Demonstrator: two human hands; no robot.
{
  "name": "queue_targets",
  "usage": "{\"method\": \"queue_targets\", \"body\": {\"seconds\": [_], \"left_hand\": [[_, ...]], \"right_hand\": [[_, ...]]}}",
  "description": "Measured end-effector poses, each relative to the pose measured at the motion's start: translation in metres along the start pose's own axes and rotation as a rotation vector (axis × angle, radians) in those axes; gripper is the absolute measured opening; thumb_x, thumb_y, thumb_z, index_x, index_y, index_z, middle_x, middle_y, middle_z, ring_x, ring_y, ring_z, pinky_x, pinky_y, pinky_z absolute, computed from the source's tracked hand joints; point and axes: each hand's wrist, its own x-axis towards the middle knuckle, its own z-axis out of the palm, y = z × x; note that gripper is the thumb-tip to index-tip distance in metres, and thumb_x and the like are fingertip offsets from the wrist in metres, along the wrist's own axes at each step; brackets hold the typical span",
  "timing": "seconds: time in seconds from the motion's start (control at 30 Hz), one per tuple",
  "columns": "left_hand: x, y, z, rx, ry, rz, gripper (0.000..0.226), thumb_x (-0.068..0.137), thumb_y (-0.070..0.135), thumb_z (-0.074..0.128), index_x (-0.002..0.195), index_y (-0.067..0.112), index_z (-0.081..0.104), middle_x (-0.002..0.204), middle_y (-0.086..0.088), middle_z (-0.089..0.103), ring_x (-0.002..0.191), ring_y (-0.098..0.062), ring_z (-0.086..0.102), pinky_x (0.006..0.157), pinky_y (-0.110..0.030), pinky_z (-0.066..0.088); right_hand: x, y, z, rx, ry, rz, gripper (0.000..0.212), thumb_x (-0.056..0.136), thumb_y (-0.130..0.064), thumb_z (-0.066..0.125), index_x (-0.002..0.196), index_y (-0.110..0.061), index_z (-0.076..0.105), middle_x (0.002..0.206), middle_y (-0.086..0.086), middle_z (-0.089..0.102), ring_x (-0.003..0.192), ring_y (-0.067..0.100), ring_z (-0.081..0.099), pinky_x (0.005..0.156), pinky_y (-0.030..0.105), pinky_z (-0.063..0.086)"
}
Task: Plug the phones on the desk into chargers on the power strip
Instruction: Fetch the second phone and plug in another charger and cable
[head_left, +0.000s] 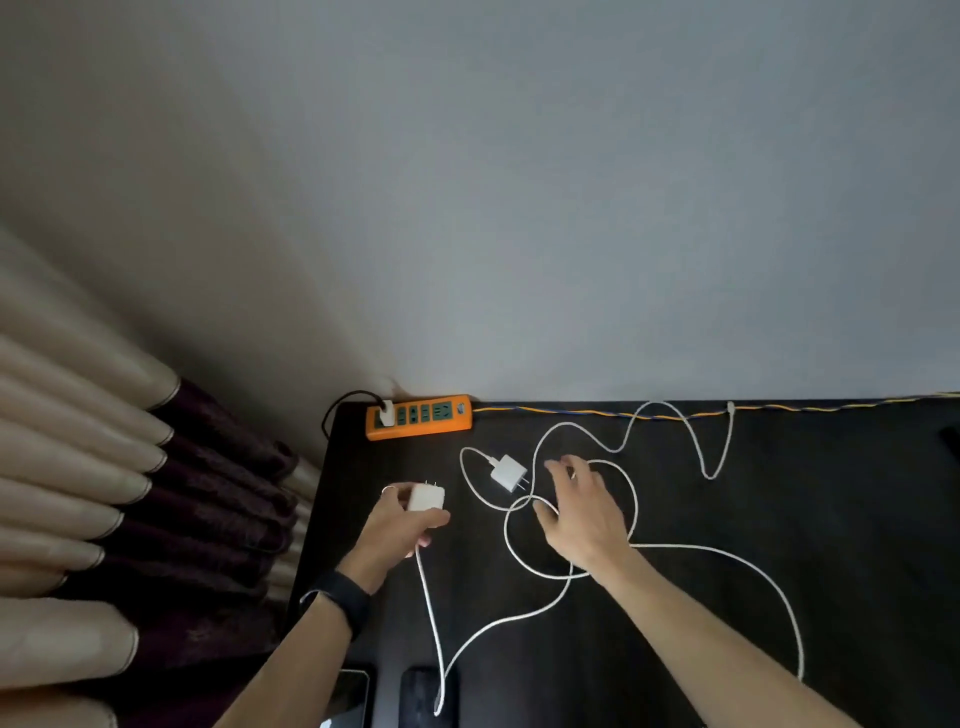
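Observation:
An orange power strip (418, 417) lies at the far left of the dark desk (779, 509), with one white plug in its leftmost socket. My left hand (400, 525) grips a white charger (426, 498), prongs pointing toward the strip, its white cable (431, 618) trailing toward me. A second white charger (506, 474) lies flat on the desk with its own cable. My right hand (582, 509) hovers open just right of it, over looped white cable. Two phones (353, 696) (423, 693) lie at the near edge, partly cut off.
Long white cables (696, 457) snake across the middle and right of the desk. A yellow-blue twisted cord (675, 413) runs along the back edge by the grey wall. Beige and dark curtains (104, 467) hang left of the desk. A dark object (951, 439) sits at the far right.

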Motion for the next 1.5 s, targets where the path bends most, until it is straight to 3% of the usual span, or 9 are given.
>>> {"method": "queue_targets", "body": {"seconds": [0.17, 0.27, 0.37, 0.53, 0.77, 0.93, 1.07, 1.27, 1.5], "left_hand": [[0.025, -0.003, -0.018, 0.045, 0.075, 0.047, 0.064, 0.079, 0.024, 0.077, 0.13, 0.014, 0.041, 0.119, -0.006, 0.062, 0.083, -0.017, 0.067, 0.058, -0.021, 0.046], [0.041, 0.003, -0.03, 0.085, 0.112, 0.1, 0.06, 0.08, 0.029, 0.076, 0.13, 0.017, 0.045, 0.121, -0.002, 0.061, 0.097, -0.018, 0.066, 0.063, -0.018, 0.047], [0.056, 0.009, -0.038, 0.182, 0.176, 0.175, 0.055, 0.078, 0.038, 0.076, 0.125, 0.021, 0.053, 0.117, 0.002, 0.064, 0.1, -0.013, 0.063, 0.074, -0.023, 0.048], [0.076, 0.017, -0.036, 0.487, 0.334, 0.377, 0.045, 0.079, 0.054, 0.068, 0.114, 0.025, 0.066, 0.111, 0.007, 0.064, 0.099, -0.013, 0.063, 0.083, -0.032, 0.054], [0.119, 0.037, -0.047, 1.206, 0.501, 0.61, 0.048, 0.086, 0.057, 0.055, 0.116, 0.02, 0.067, 0.106, 0.0, 0.071, 0.105, -0.024, 0.058, 0.084, -0.038, 0.044], [0.157, 0.058, -0.064, 1.45, 0.383, 0.71, 0.047, 0.093, 0.05, 0.05, 0.128, 0.02, 0.059, 0.117, 0.002, 0.066, 0.118, -0.02, 0.049, 0.094, -0.038, 0.043], [0.171, 0.067, -0.07, 1.55, 0.304, 0.66, 0.051, 0.094, 0.047, 0.048, 0.137, 0.02, 0.05, 0.128, 0.001, 0.061, 0.126, -0.023, 0.045, 0.096, -0.041, 0.041], [0.18, 0.069, -0.07, 1.512, 0.193, 0.56, 0.053, 0.097, 0.045, 0.047, 0.142, 0.017, 0.045, 0.139, -0.003, 0.054, 0.132, -0.026, 0.041, 0.101, -0.044, 0.041], [0.177, 0.074, -0.049, 1.609, 0.167, 0.608, 0.046, 0.097, 0.038, 0.053, 0.137, 0.016, 0.05, 0.134, -0.002, 0.057, 0.126, -0.023, 0.046, 0.096, -0.037, 0.045]], "right_hand": [[0.029, -0.045, 0.052, -0.237, -0.151, -0.298, 0.058, 0.094, -0.043, 0.061, 0.146, -0.038, 0.037, 0.166, 0.009, 0.013, 0.148, 0.039, 0.023, 0.114, 0.054, 0.036], [0.049, -0.04, 0.064, -0.321, -0.197, -0.227, 0.055, 0.096, -0.023, 0.059, 0.147, -0.031, 0.04, 0.167, 0.005, 0.003, 0.149, 0.034, 0.017, 0.117, 0.053, 0.029], [0.065, -0.016, 0.056, -0.35, -0.129, -0.071, 0.058, 0.095, -0.014, 0.058, 0.148, -0.026, 0.038, 0.163, 0.003, 0.011, 0.134, 0.03, 0.037, 0.107, 0.044, 0.043], [0.082, 0.031, 0.032, -0.336, -0.095, 0.179, 0.065, 0.094, -0.014, 0.057, 0.153, -0.018, 0.028, 0.166, 0.007, 0.01, 0.136, 0.037, 0.034, 0.109, 0.043, 0.043], [0.062, -0.021, 0.056, -0.214, 0.143, 0.009, 0.079, 0.083, -0.033, 0.068, 0.149, -0.002, 0.039, 0.161, 0.017, 0.031, 0.148, 0.034, 0.028, 0.118, 0.049, 0.033], [0.065, -0.054, 0.087, -0.163, 0.042, -0.105, 0.076, 0.089, -0.033, 0.055, 0.156, -0.011, 0.026, 0.168, 0.01, 0.012, 0.155, 0.029, 0.006, 0.122, 0.053, 0.021], [0.06, -0.048, 0.12, -0.131, -0.14, -0.143, 0.062, 0.103, -0.042, 0.024, 0.16, -0.018, 0.015, 0.169, -0.001, 0.007, 0.155, 0.017, 0.0, 0.125, 0.046, 0.007], [0.065, -0.047, 0.119, -0.114, -0.215, -0.144, 0.066, 0.097, -0.047, 0.003, 0.158, -0.023, -0.006, 0.164, -0.007, -0.018, 0.153, 0.013, -0.016, 0.122, 0.043, -0.007], [0.065, -0.048, 0.118, -0.094, -0.245, -0.126, 0.073, 0.089, -0.048, -0.01, 0.158, -0.024, -0.011, 0.163, -0.008, -0.024, 0.151, 0.013, -0.021, 0.123, 0.044, -0.007]]}}
